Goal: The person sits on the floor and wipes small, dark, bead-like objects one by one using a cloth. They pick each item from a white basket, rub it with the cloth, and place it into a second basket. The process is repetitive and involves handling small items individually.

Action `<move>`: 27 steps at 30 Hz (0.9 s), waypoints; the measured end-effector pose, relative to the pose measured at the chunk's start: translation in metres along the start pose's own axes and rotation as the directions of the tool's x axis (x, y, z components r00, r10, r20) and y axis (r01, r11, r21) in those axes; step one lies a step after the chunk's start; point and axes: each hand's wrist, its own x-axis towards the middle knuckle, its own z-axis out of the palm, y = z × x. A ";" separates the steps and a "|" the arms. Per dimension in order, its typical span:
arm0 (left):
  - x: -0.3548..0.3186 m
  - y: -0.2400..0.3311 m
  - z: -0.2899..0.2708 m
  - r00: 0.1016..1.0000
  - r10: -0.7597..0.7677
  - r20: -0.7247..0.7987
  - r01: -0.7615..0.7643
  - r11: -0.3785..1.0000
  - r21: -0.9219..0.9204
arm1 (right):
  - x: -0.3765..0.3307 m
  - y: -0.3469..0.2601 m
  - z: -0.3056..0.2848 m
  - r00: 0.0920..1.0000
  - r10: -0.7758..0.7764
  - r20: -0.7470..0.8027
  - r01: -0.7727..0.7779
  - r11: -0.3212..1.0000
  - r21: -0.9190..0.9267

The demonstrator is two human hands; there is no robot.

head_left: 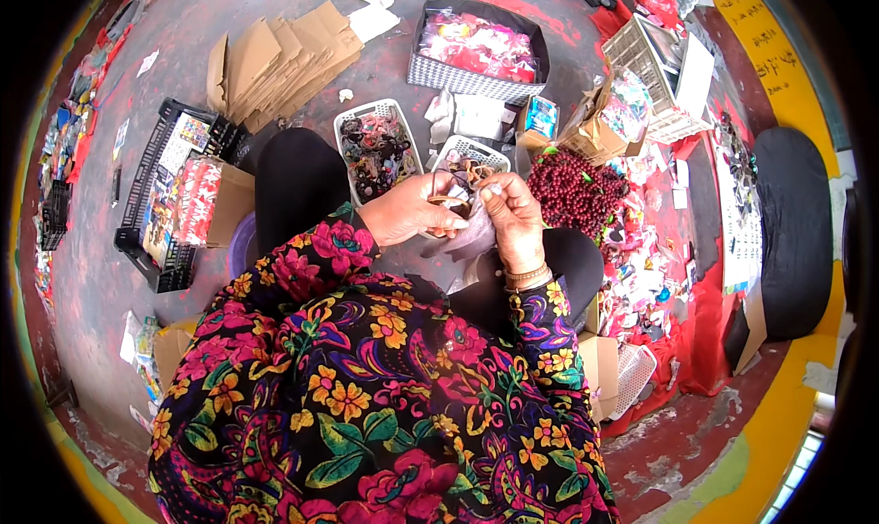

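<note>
Over my lap, my left hand (412, 211) is closed around a brown looped band (444, 201). My right hand (515, 217) pinches the upper end of a thin greyish-mauve cloth (474, 234), which hangs down between the two hands. The hands are close together and the cloth reaches toward the left fingers; whether it joins the band I cannot tell. Just beyond them stands a small white basket (493, 156) with tan and brown bands in it, partly hidden by my hands. A larger white basket (340, 141) to the left holds many dark and coloured small bands.
Dark red berry bunches (577, 190) lie right of my knee, beside an open cardboard box (600, 139). A patterned bin (458, 73) of pink and red packets stands ahead. Flattened cardboard (284, 61) and a black crate (137, 203) are at left; small packets litter the red right side.
</note>
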 end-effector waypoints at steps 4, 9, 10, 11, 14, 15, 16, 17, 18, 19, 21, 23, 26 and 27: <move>-0.002 0.013 0.000 0.999 0.009 -0.052 -0.009 1.000 0.018 | 0.004 -0.002 -0.007 0.999 0.022 -0.028 -0.021 0.999 0.040; -0.007 0.021 -0.007 0.996 0.010 -0.090 -0.017 0.996 -0.082 | 0.008 -0.006 -0.017 0.991 0.041 -0.126 -0.022 0.989 0.149; -0.007 0.020 -0.010 0.996 0.006 -0.086 -0.014 0.996 -0.090 | 0.007 -0.007 -0.017 0.992 0.051 -0.117 -0.030 0.984 0.174; -0.007 0.020 -0.009 0.996 -0.003 -0.088 -0.003 0.997 -0.075 | 0.007 -0.007 -0.016 0.994 0.063 -0.088 -0.049 0.986 0.163; -0.006 0.018 -0.004 0.997 -0.020 -0.074 0.016 0.998 -0.056 | 0.004 -0.008 -0.007 0.994 0.108 0.004 -0.108 0.988 0.108; -0.005 0.016 -0.002 0.998 -0.018 -0.055 0.014 0.998 -0.069 | 0.004 -0.011 -0.002 0.997 0.074 0.025 -0.075 0.997 0.009; -0.004 0.013 -0.001 0.999 -0.016 -0.037 0.013 0.997 -0.081 | 0.004 -0.012 0.003 0.998 0.043 0.049 -0.038 0.995 -0.090; -0.003 0.011 -0.001 1.000 -0.015 -0.010 0.014 0.995 -0.098 | 0.006 -0.006 0.002 0.996 0.018 0.085 -0.006 0.990 -0.143; -0.003 0.008 -0.002 1.000 -0.023 -0.004 0.022 0.992 -0.128 | 0.005 -0.004 0.001 0.997 0.026 0.074 -0.017 0.993 -0.121; -0.002 0.004 -0.001 1.000 -0.031 0.002 0.031 0.987 -0.157 | 0.004 -0.003 0.001 0.997 0.034 0.064 -0.027 0.995 -0.099; 0.000 0.002 0.001 0.999 -0.032 0.028 0.037 0.976 -0.215 | 0.004 0.001 -0.001 0.998 0.055 0.028 -0.053 0.995 -0.087; 0.002 -0.001 0.003 1.000 -0.020 0.012 0.021 0.986 -0.164 | 0.003 0.001 -0.002 0.999 0.041 -0.011 -0.042 0.991 -0.124; 0.002 -0.003 0.002 0.999 0.000 0.038 0.006 0.988 -0.156 | 0.002 0.001 0.000 0.998 0.049 -0.042 -0.051 0.997 -0.049; 0.002 -0.001 0.004 0.999 0.010 0.054 -0.001 0.986 -0.167 | 0.002 0.000 0.001 0.997 0.057 -0.047 -0.057 0.998 -0.001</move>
